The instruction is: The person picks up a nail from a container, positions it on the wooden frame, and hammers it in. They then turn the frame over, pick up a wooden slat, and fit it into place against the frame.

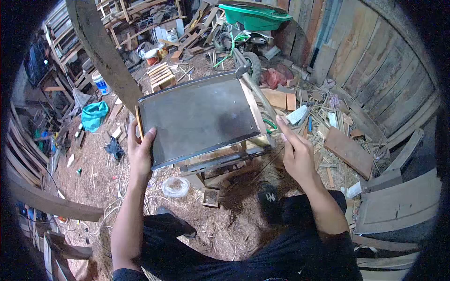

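A dark flat panel [197, 119] with wooden edging lies tilted in front of me, over a low wooden stand [225, 157]. My left hand [142, 147] grips its left edge, thumb on the top face and fingers around the side. A thin orange-brown strip [138, 122] runs along that edge by the fingers. In my right hand [297, 154] is a hammer [258, 91], held by its wooden handle with the index finger stretched along it. The hammer head is at the panel's far right corner; whether it touches cannot be made out.
Wood shavings and offcuts cover the floor. A motorbike [239, 47] with a green tub [255, 18] above it stands at the back. A curved timber [101, 47] rises at left. Nearer are a coil of clear plastic [176, 187] and a small wooden block [211, 197].
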The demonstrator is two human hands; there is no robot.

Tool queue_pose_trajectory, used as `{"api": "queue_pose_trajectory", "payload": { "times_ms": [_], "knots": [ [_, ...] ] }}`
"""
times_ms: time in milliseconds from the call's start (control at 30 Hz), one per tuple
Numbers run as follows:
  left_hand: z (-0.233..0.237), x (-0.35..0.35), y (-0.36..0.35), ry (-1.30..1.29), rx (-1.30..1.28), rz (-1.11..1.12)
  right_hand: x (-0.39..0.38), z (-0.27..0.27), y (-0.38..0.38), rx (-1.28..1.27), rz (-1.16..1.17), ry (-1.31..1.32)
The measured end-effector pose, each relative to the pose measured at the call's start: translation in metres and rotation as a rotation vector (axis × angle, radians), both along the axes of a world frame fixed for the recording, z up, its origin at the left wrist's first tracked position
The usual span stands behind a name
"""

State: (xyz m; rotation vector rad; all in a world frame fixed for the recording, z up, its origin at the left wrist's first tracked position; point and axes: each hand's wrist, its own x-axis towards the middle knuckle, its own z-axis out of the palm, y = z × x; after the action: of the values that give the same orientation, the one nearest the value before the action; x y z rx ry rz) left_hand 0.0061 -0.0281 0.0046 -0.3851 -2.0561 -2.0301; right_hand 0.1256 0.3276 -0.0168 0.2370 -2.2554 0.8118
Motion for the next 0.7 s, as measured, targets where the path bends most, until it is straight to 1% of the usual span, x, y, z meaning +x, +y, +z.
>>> {"api": "queue_pose_trajectory", "payload": {
  "times_ms": [33,67,100,167,200,267,300,333,367,433,467,500,600,700],
  "knots": [
    [0.0008,-0.0011,0.0000,-0.021,0.019,0.022,-0.0005,0.0014,-0.0016,-0.009,-0.013,-0.076],
    [0.0006,-0.0013,-0.0009,-0.046,0.043,0.053,-0.0013,0.0038,-0.0059,-0.020,0.027,0.155],
    [0.0001,-0.0005,-0.0014,-0.051,0.046,0.062,-0.0012,0.0021,-0.0051,-0.017,0.036,0.150],
    [0.0012,0.0007,-0.0018,-0.008,0.013,0.008,0.0035,-0.0034,-0.0028,-0.092,0.065,0.134],
    [0.0001,0.0007,-0.0015,-0.007,0.014,0.006,0.0025,0.0037,-0.0027,0.036,-0.037,-0.068],
    [-0.0017,-0.0013,-0.0001,-0.062,0.087,0.031,0.0027,0.0005,-0.0001,0.032,-0.020,-0.073],
    [0.0016,-0.0042,0.0003,-0.053,0.082,0.025,0.0010,-0.0005,-0.0013,0.023,0.003,-0.079],
    [0.0028,-0.0039,0.0001,-0.035,0.066,0.018,0.0007,0.0028,-0.0049,-0.012,0.035,0.118],
    [0.0008,-0.0006,-0.0006,-0.028,0.052,0.016,-0.0015,0.0023,-0.0068,-0.009,0.045,0.109],
    [-0.0003,0.0025,-0.0005,-0.038,0.053,0.024,-0.0044,0.0004,-0.0083,-0.016,0.033,0.256],
    [0.0008,0.0021,0.0012,-0.031,0.058,0.024,-0.0026,-0.0004,-0.0013,0.044,-0.008,-0.019],
    [-0.0002,0.0012,0.0012,-0.027,0.060,0.019,-0.0007,0.0009,-0.0002,0.046,-0.013,-0.014],
    [-0.0012,-0.0038,-0.0046,-0.026,0.025,0.008,0.0019,0.0008,-0.0037,0.023,0.006,0.145],
    [0.0017,0.0023,-0.0022,-0.029,0.018,0.009,-0.0038,0.0015,-0.0051,0.040,0.031,0.187]
  ]
}}
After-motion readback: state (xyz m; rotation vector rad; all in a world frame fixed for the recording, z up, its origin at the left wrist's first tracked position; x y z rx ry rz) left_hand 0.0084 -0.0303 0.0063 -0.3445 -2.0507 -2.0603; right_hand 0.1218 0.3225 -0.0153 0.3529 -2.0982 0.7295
